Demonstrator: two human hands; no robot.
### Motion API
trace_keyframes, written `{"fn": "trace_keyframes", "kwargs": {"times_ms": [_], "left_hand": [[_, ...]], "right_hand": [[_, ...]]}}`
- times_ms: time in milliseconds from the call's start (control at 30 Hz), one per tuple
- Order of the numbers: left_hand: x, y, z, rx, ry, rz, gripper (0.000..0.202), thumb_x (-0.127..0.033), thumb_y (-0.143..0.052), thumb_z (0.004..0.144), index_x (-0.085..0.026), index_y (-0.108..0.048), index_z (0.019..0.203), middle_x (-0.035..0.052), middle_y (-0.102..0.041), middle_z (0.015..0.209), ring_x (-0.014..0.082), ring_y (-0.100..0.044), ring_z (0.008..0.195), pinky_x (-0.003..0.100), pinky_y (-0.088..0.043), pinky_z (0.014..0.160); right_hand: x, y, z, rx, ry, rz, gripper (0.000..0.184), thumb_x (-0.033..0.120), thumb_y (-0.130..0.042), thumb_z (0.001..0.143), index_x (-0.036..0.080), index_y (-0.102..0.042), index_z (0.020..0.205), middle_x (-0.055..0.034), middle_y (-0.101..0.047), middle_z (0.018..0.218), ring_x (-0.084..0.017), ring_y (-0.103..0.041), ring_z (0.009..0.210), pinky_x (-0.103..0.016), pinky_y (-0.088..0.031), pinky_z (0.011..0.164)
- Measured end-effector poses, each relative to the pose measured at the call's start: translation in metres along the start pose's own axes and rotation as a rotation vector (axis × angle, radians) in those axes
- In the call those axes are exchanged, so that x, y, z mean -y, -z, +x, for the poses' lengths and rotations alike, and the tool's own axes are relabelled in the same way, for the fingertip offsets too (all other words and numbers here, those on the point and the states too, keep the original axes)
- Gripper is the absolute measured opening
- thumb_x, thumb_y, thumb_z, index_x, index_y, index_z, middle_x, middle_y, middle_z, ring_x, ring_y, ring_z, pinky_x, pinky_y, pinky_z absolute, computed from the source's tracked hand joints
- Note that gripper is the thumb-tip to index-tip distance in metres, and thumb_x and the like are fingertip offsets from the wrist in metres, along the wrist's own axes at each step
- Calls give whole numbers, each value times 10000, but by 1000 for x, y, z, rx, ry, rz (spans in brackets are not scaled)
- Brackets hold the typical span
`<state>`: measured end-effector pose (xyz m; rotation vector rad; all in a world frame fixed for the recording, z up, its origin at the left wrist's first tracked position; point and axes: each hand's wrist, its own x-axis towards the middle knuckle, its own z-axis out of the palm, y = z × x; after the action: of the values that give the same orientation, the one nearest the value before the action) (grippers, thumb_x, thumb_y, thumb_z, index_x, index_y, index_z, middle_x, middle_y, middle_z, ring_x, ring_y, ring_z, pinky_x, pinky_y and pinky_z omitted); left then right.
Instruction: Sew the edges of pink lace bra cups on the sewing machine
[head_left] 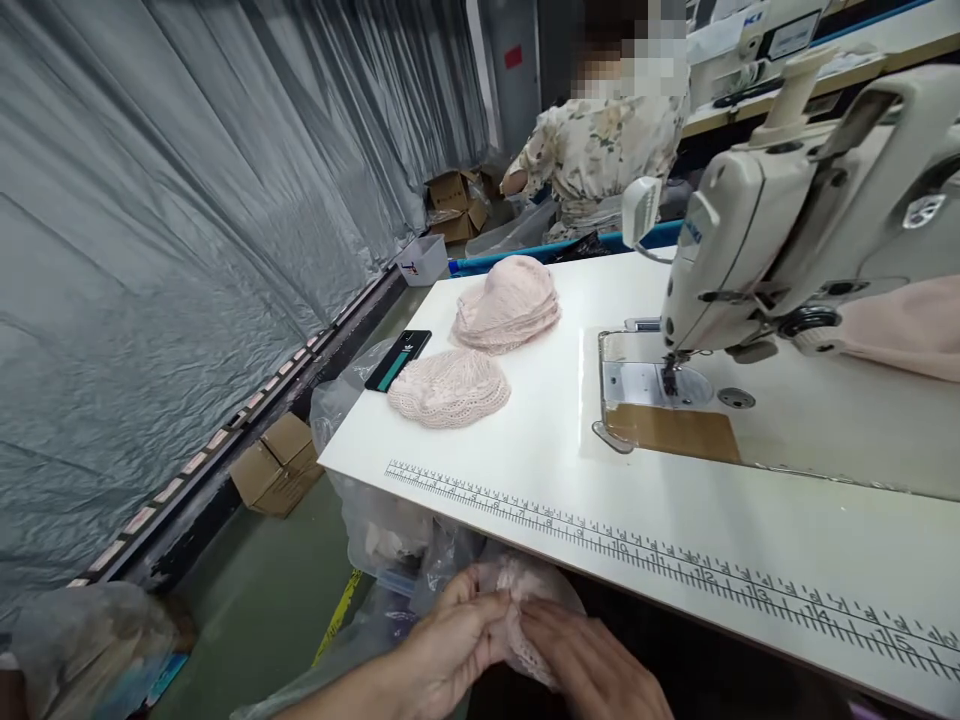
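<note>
Below the table's front edge, my left hand [450, 640] and my right hand [592, 665] both pinch a pink lace piece [525, 585], fingers closed on its fabric. On the white sewing table [540, 470] lie a single pink lace cup [448, 388] and, behind it, a stack of pink lace cups [508, 303]. A white sewing machine [795, 220] stands at the right, its needle [667, 375] over the metal plate.
A black phone [398, 360] lies at the table's left edge. A printed ruler [660, 560] runs along the front. Plastic bags [390, 530] hang beside the table, cardboard boxes [277, 465] sit on the floor. A person in a floral top [600, 150] works behind. Grey plastic sheeting [187, 220] lines the left.
</note>
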<state>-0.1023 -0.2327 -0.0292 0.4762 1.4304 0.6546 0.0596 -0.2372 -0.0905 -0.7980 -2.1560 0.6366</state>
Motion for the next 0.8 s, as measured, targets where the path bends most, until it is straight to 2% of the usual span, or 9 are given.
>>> {"fn": "trace_keyframes", "kwargs": {"times_ms": [33,100,200,300,367,467,533,633,800], "left_hand": [[-2,6,-5,19,5,67,591,-520,-705,679,-163,-452,1076,67,-593,923,192,-598,885,321,-455,809],[-7,16,-12,32,-72,252,719,-563,-664,704,-162,-373,1226,135,-542,1109,235,-546,1036,354,-418,889],[-12,18,-14,76,-294,500,812,-507,-705,684,-188,-321,1324,150,-422,1297,257,-401,1203,354,-324,989],[-13,6,-8,210,-277,611,797,-403,-812,556,-213,-481,1256,78,-545,1131,250,-464,1094,340,-341,948],[-14,-3,-4,235,-226,646,661,-392,-833,500,-205,-618,1096,26,-585,928,208,-519,919,284,-394,822],[-18,-10,-1,269,-265,706,354,-398,-803,551,-161,-692,789,-23,-529,702,134,-492,710,203,-366,639],[-21,-12,-2,317,-339,732,262,-375,-784,594,-147,-676,662,-34,-496,657,109,-475,661,187,-336,593],[-24,-11,-2,359,-417,752,198,-338,-774,631,-156,-700,657,-28,-538,706,106,-511,689,182,-348,626],[-26,-11,-4,377,-345,810,152,-344,-701,729,-201,-751,741,-23,-611,604,119,-518,647,185,-364,624]], "right_hand": [[-3,9,3,89,-72,177,322,333,-372,926,184,-560,1140,-78,-696,1001,-218,-671,872,-268,-511,761],[-7,29,8,231,-347,479,314,392,-355,938,204,-601,992,-26,-686,836,-176,-658,746,-223,-499,671],[-9,50,11,301,-635,742,377,516,-421,887,188,-590,812,-10,-608,728,-170,-584,704,-239,-460,642],[-10,61,12,361,-698,879,407,567,-503,820,171,-588,768,1,-548,690,-144,-501,659,-237,-406,612],[-10,66,10,385,-733,912,420,579,-532,793,166,-599,764,8,-524,679,-128,-456,637,-230,-365,592],[-11,74,8,401,-748,900,435,594,-549,771,165,-612,742,14,-500,665,-120,-423,624,-226,-330,574],[-12,78,6,414,-731,851,433,592,-555,767,167,-617,718,18,-486,648,-120,-413,617,-227,-324,568],[-12,80,3,426,-692,788,404,562,-559,781,170,-632,718,18,-496,650,-122,-424,623,-230,-334,581],[-14,74,-2,422,-702,830,353,505,-565,806,164,-653,795,-2,-563,701,-145,-482,686,-248,-367,642]]}}
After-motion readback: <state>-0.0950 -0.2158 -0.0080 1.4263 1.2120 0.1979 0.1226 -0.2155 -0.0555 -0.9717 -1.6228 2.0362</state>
